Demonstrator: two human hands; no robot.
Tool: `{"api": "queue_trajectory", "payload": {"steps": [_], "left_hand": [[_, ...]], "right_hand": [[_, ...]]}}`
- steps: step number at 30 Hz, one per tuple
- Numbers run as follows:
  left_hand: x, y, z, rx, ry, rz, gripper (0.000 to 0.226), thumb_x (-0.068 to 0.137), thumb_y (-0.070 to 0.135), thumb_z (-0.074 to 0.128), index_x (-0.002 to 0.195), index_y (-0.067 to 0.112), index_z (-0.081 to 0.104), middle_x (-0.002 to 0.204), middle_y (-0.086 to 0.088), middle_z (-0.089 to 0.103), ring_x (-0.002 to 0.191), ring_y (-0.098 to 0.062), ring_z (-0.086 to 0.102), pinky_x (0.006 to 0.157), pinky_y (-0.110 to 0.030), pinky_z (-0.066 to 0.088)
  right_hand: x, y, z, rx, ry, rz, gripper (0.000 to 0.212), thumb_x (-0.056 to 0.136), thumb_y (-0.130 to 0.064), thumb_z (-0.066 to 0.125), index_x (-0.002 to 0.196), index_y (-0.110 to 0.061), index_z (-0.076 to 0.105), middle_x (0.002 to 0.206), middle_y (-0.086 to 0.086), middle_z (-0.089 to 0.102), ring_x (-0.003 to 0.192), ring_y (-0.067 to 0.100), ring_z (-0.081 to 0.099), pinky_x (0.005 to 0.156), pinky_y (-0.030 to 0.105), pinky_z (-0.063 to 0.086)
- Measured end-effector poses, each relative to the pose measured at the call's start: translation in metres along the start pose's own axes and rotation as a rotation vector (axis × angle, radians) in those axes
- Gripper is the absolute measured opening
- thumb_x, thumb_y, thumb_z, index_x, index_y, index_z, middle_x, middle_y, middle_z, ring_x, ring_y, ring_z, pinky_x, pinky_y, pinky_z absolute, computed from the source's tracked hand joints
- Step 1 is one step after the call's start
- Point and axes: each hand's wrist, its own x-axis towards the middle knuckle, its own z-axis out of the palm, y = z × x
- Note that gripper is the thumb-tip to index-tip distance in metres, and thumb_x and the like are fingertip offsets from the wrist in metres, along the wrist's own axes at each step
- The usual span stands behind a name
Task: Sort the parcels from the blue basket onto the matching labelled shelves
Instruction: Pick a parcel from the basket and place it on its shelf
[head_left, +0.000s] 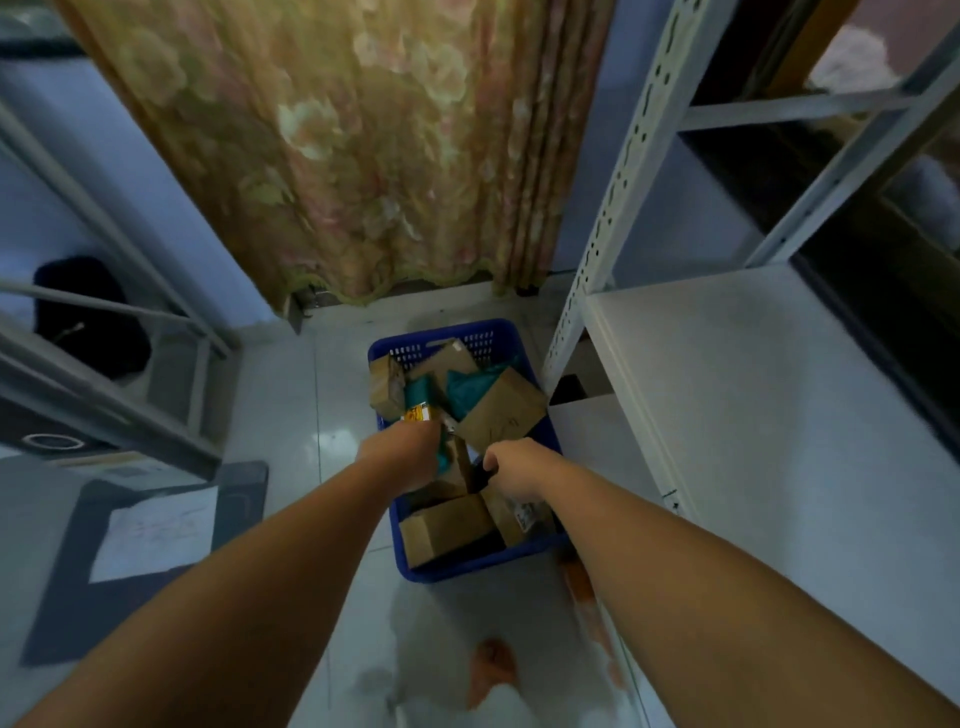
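Head view: blue perforated plastic basket (467, 569) sits on the pale tiled floor (280, 415), packed with brown cardboard boxes (501, 410) and teal bags. Left hand (402, 452) is clenched round a teal soft-wrapped parcel (422, 397) with a yellow-orange label, held over the basket's middle. Right hand (511, 465) is in the basket beside it, fingers curled over something dark; grip cannot be told. White metal shelf (753, 389) stands just right; floral curtain (363, 156) hangs behind.
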Motion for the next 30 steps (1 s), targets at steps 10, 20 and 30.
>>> {"api": "queue_trajectory", "payload": {"steps": [10,20,30], "left_hand": [[0.157,-0.022,-0.060,0.059,-0.033,0.209,0.026,0.091,0.010,0.046,0.115,0.016,0.055,0.097,-0.005,0.055,0.082,-0.024,0.053,0.076,-0.036,0.052],[0.281,-0.087,-0.065,-0.017,-0.201,0.285,0.032,0.090,0.012,0.048,0.121,0.016,0.054,0.114,-0.010,0.058,0.099,-0.028,0.057,0.081,-0.037,0.052],[0.367,-0.117,0.015,0.213,-0.258,0.352,0.040,0.093,0.016,0.043,0.132,0.022,0.048,0.122,-0.009,0.052,0.109,-0.030,0.056,0.082,-0.039,0.051]], "right_hand": [[0.107,0.015,-0.052,0.239,0.199,0.287,0.050,0.085,-0.053,0.053,0.121,-0.019,0.052,0.122,0.007,0.051,0.108,0.030,0.053,0.085,0.038,0.048],[0.226,0.001,-0.053,0.689,0.338,0.729,0.072,0.082,-0.047,0.065,0.143,-0.022,0.036,0.139,0.016,0.042,0.128,0.035,0.040,0.107,0.043,0.038],[0.315,0.029,-0.002,0.684,0.267,0.869,0.083,0.081,-0.042,0.068,0.148,-0.027,0.021,0.143,0.021,0.030,0.130,0.038,0.032,0.105,0.044,0.033]]}}
